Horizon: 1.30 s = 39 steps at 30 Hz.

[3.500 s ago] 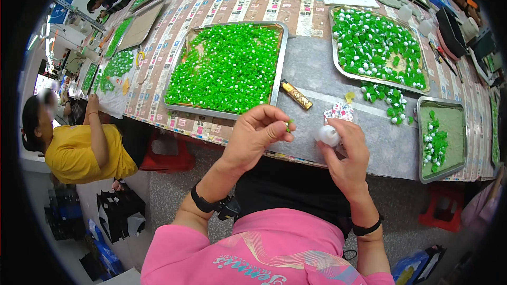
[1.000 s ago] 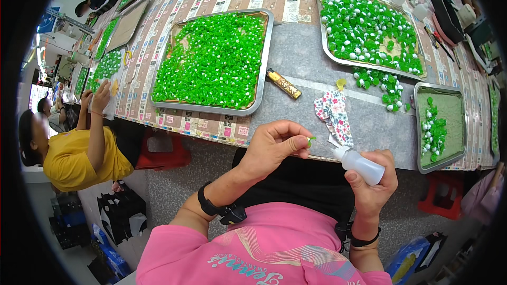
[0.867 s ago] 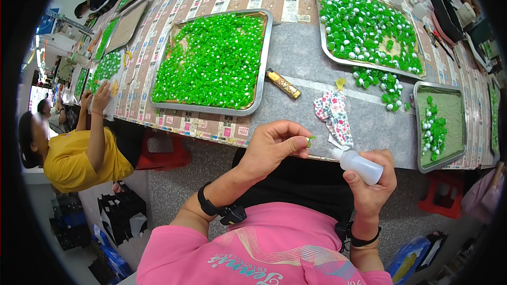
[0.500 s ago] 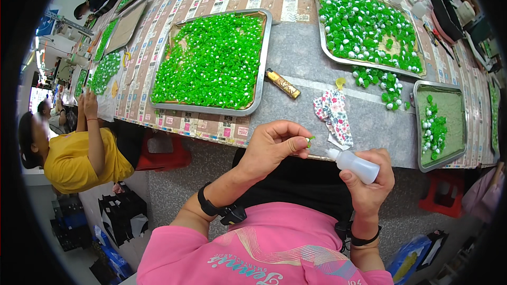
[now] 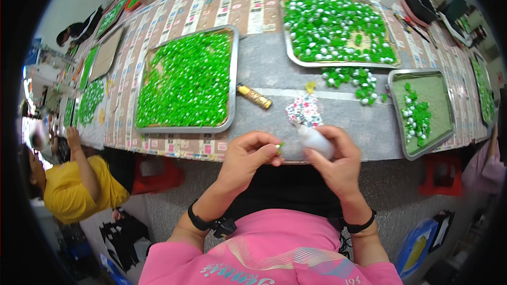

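Note:
My left hand (image 5: 248,159) pinches a small green-and-white piece (image 5: 278,149) between thumb and fingertips, just over the table's near edge. Wrapped in my right hand (image 5: 338,161) is a translucent white squeeze bottle (image 5: 315,141), its narrow tip tilted up and to the left, apart from the piece. Beyond the bottle lies a floral cloth (image 5: 304,110), partly hidden by it. A yellow-and-brown tube-shaped item (image 5: 254,96) rests on the grey mat (image 5: 264,63).
A metal tray (image 5: 232,74) full of small green pieces stands at left. Another tray (image 5: 289,42) of green-and-white pieces is far right, with a loose pile (image 5: 364,87) before it. A smaller tray (image 5: 443,89) holds several pieces. A person in yellow (image 5: 87,184) sits at left.
The view has shifted, so the table things appear moved left. My right hand has tipped the bottle more upright and stands nearer my left hand, which keeps its pinch.

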Each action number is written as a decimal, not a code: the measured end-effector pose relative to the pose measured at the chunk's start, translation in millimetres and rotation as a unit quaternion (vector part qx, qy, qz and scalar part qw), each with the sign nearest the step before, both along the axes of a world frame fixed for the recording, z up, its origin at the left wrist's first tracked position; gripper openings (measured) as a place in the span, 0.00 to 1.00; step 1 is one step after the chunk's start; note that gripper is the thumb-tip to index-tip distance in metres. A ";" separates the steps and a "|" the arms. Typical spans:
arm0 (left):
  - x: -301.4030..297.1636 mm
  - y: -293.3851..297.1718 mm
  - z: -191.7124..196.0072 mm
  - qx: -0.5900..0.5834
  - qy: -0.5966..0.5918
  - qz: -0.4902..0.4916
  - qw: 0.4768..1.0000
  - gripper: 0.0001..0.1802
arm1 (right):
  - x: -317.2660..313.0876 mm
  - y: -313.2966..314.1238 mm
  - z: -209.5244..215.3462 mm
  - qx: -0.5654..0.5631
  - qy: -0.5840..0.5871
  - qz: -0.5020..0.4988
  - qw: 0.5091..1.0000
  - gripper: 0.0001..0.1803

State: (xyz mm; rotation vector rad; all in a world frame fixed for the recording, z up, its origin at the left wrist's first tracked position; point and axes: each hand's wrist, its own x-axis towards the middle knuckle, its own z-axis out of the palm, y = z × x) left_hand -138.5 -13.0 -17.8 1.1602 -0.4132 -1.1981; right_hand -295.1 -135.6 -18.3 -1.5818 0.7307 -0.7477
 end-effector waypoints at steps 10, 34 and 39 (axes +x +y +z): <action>3.7 11.8 1.9 -0.035 0.014 0.032 0.999 0.08 | 27.7 -0.4 6.5 -0.153 0.001 0.041 0.987 0.21; -6.8 16.3 1.0 -0.024 0.038 -0.016 0.999 0.07 | 7.3 -57.3 10.8 -0.038 0.042 0.018 0.998 0.11; -9.9 10.0 4.4 -0.031 0.050 -0.032 0.998 0.08 | -7.7 -18.9 20.5 0.210 -0.046 0.108 0.971 0.11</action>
